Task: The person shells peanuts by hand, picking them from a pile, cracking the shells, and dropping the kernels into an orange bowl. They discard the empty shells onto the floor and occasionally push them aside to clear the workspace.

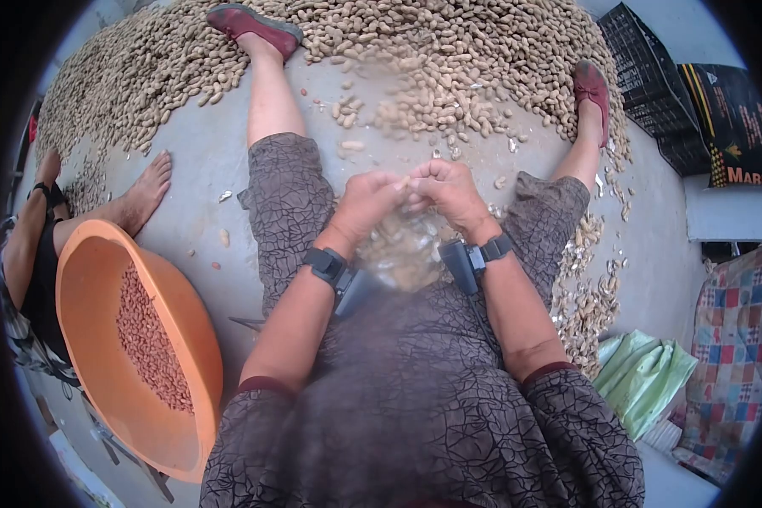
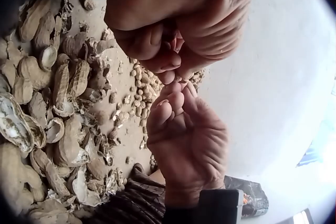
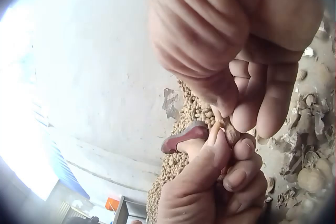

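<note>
Both hands meet fingertip to fingertip above a blurred heap of shells (image 1: 405, 254). In the head view the left hand (image 1: 366, 207) has its fingers curled, and the right hand (image 1: 450, 195) faces it. Between them, in the right wrist view, is a small brown peanut (image 3: 231, 132), gripped by the left hand (image 3: 210, 182) and pinched at its upper end by the right hand (image 3: 231, 40). Something reddish (image 2: 174, 43) shows inside the curled left fingers (image 2: 152, 43) in the left wrist view; the right hand (image 2: 189, 134) partly hides the peanut there.
Unshelled peanuts (image 1: 483, 51) spread across the floor beyond the legs. An orange basin (image 1: 102, 406) with reddish kernels stands at left, beside another person's bare foot (image 1: 148, 195). Empty shells (image 1: 588, 313), a green sack (image 1: 643, 377) and black crates (image 1: 652, 93) are at right.
</note>
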Available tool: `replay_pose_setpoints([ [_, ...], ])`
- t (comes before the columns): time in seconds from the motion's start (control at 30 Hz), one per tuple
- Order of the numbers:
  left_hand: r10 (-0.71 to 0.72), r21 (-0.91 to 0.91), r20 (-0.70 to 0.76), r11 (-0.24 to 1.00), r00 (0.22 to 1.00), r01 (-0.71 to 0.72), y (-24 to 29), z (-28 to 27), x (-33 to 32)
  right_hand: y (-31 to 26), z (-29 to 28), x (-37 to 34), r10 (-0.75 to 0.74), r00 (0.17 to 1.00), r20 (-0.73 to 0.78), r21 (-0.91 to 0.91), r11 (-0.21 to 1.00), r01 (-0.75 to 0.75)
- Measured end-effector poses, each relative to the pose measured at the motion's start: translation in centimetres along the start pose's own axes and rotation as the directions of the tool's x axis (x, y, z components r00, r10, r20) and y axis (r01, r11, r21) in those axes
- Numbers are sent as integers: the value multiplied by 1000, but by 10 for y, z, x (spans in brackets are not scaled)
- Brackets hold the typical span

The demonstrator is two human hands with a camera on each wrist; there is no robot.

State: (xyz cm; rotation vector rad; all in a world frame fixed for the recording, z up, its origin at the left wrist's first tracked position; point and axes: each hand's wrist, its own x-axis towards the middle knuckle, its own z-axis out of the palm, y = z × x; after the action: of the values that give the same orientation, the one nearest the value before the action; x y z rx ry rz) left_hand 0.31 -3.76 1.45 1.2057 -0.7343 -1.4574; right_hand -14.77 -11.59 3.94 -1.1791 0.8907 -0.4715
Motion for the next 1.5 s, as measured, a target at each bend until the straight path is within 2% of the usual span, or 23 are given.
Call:
replay_pose_setpoints([
  [0.07,48,159,1,986,999,-47,-6,-2,4,3,-1,0,10,1000,-9,7,1000,-10],
  [0.1,46,160,2,986,999,-46,-10,-3,6,3,-1,0,18,1000,-15,12,1000,-18],
  [0.17,126,344,2,932,992,-119,-19,-7,11,3,-1,0,21,1000,-9,14,1000,-20],
  [0.27,198,448,28,874,980,-189,-22,-10,11,2,-2,-2,31,1000,5,8,999,-31],
  [0.4,180,576,50,799,982,-175,-10,-7,3,0,-7,-3,61,995,76,-23,998,-60],
  [0.53,241,703,70,676,968,-219,-3,2,-1,4,-4,-1,69,996,56,-10,998,-69],
  [0.57,274,738,91,626,957,-249,-3,3,-2,5,-2,-1,63,998,17,-43,997,-63],
  [0.6,273,738,92,627,958,-249,-3,4,-2,6,0,0,56,998,-22,-76,995,-58],
  [0.8,289,824,109,509,951,-249,-7,6,-1,18,9,2,58,985,-164,-47,997,-67],
  [0.9,331,786,109,549,937,-285,-12,4,1,16,9,0,111,980,-163,27,994,-108],
  [0.97,277,650,46,721,960,-239,-14,1,3,13,9,-2,126,981,-148,74,990,-116],
  [1.0,277,650,46,721,960,-240,-13,1,3,12,9,-2,141,981,-133,121,985,-125],
  [1.07,121,551,25,827,992,-115,-9,0,4,15,7,-2,146,981,-127,125,984,-130],
  [1.1,122,551,25,827,992,-116,-12,-2,5,15,7,-2,153,981,-120,129,982,-137],
  [1.17,44,391,14,919,999,-46,-20,-5,8,13,8,-4,151,982,-117,143,981,-134],
  [1.2,44,392,13,919,999,-46,-22,-6,9,12,9,-5,150,982,-113,156,979,-131],
  [1.27,-32,187,13,982,999,29,-26,-7,10,11,11,-5,146,982,-119,165,978,-125],
  [1.3,-32,188,13,982,999,29,-25,-6,10,11,11,-5,141,982,-126,173,978,-118],
  [1.33,-49,109,-13,993,999,50,-24,-3,10,11,12,-5,141,982,-126,174,978,-118],
  [1.47,-124,-116,-27,986,992,120,-21,-3,10,12,14,-4,63,985,-162,93,994,-48],
  [1.5,-124,-116,-28,986,992,120,-18,-2,8,13,14,-4,40,984,-174,62,998,-29],
])
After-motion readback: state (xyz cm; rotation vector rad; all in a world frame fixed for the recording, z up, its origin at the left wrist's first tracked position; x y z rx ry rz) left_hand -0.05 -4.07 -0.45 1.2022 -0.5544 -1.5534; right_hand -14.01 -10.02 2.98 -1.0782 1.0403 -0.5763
